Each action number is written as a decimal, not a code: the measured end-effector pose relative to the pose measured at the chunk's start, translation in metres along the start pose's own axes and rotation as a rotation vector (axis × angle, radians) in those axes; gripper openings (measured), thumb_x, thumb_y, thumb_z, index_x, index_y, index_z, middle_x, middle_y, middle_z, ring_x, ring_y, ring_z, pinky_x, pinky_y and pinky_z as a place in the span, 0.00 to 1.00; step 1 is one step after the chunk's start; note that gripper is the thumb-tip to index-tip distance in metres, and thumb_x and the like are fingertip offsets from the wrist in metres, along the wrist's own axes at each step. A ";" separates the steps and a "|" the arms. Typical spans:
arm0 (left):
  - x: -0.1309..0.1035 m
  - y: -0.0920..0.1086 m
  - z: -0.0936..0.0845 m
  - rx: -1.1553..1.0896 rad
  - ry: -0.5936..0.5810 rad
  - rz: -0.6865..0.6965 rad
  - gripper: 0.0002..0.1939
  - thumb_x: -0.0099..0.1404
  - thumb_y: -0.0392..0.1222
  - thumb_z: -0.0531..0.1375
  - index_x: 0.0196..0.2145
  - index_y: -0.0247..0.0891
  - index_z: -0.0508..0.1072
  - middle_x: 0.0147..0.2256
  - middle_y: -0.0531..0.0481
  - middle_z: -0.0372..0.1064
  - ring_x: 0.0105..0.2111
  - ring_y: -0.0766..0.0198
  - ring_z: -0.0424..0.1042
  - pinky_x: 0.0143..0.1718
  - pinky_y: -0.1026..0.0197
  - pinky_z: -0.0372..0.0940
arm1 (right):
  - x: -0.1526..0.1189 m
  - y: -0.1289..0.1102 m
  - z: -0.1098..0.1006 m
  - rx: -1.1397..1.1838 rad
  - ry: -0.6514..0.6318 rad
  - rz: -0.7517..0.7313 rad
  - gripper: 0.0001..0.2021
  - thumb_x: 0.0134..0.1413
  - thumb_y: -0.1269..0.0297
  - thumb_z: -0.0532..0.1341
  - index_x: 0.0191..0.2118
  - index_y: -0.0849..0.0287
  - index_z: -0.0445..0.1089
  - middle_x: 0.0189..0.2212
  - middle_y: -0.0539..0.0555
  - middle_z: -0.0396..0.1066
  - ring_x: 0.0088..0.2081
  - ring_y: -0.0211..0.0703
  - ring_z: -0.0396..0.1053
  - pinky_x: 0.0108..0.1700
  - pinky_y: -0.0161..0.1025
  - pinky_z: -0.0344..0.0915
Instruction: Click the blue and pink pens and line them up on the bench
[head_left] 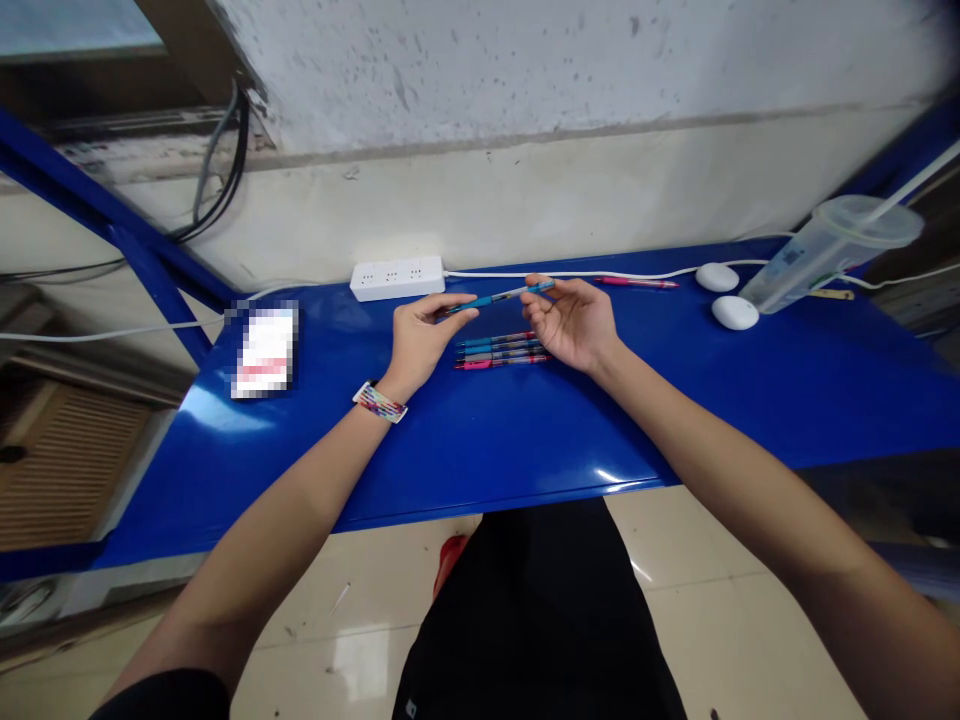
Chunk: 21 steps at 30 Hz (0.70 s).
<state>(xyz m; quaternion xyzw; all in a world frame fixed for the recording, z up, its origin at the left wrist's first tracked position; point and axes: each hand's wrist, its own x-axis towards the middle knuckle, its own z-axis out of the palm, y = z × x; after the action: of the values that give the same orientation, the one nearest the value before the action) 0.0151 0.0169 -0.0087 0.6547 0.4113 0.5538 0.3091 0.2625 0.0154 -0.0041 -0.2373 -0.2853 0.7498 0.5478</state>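
My left hand [424, 340] pinches a blue pen [501, 297] between thumb and fingers near one end, above the table. The pen has a clear barrel section and is held almost level. At its other end, my right hand [574, 325] has its fingertips closed around the blue tip, palm turned partly upward. Below the held pen, several pens [499, 352] lie side by side in a row, with blue, grey and pink grips; my right hand hides their right ends. A pink-red pen [637, 283] lies apart, behind my right hand near the wall.
A white power strip [397, 279] sits against the wall on the blue table [465, 450], its cable running right. A blurred-out white item [264, 350] lies at left. Two white rounded objects [735, 312] and a clear plastic cup [806, 255] stand at right.
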 end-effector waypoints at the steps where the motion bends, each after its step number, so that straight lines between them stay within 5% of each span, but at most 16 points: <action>1: 0.000 0.000 0.000 0.002 -0.002 -0.001 0.08 0.63 0.42 0.77 0.42 0.48 0.90 0.40 0.48 0.88 0.40 0.55 0.82 0.47 0.50 0.77 | 0.000 0.000 -0.001 0.005 -0.002 0.004 0.18 0.68 0.60 0.62 0.56 0.64 0.77 0.38 0.60 0.84 0.37 0.44 0.83 0.41 0.36 0.84; 10: -0.001 0.000 0.000 -0.026 -0.016 -0.004 0.09 0.62 0.45 0.78 0.41 0.47 0.91 0.37 0.48 0.87 0.33 0.59 0.78 0.41 0.53 0.74 | -0.003 0.000 0.005 0.040 0.034 -0.015 0.18 0.68 0.66 0.58 0.55 0.66 0.78 0.33 0.58 0.84 0.32 0.41 0.82 0.38 0.33 0.83; 15: -0.002 0.003 0.000 -0.004 -0.007 -0.007 0.08 0.62 0.45 0.78 0.40 0.48 0.91 0.37 0.48 0.88 0.33 0.59 0.77 0.40 0.53 0.74 | -0.002 0.000 0.005 -0.022 0.047 -0.025 0.18 0.70 0.59 0.62 0.58 0.64 0.78 0.37 0.58 0.85 0.36 0.41 0.83 0.39 0.33 0.82; 21: -0.002 0.005 -0.002 -0.008 -0.020 -0.013 0.08 0.62 0.45 0.77 0.41 0.48 0.91 0.37 0.48 0.88 0.33 0.59 0.78 0.40 0.53 0.74 | -0.002 0.003 0.004 0.012 0.035 -0.011 0.17 0.70 0.62 0.60 0.58 0.61 0.77 0.39 0.55 0.84 0.38 0.38 0.82 0.41 0.31 0.82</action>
<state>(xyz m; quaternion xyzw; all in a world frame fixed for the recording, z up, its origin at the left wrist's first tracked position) 0.0139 0.0125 -0.0050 0.6563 0.4102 0.5470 0.3192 0.2585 0.0117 -0.0029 -0.2454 -0.2723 0.7444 0.5581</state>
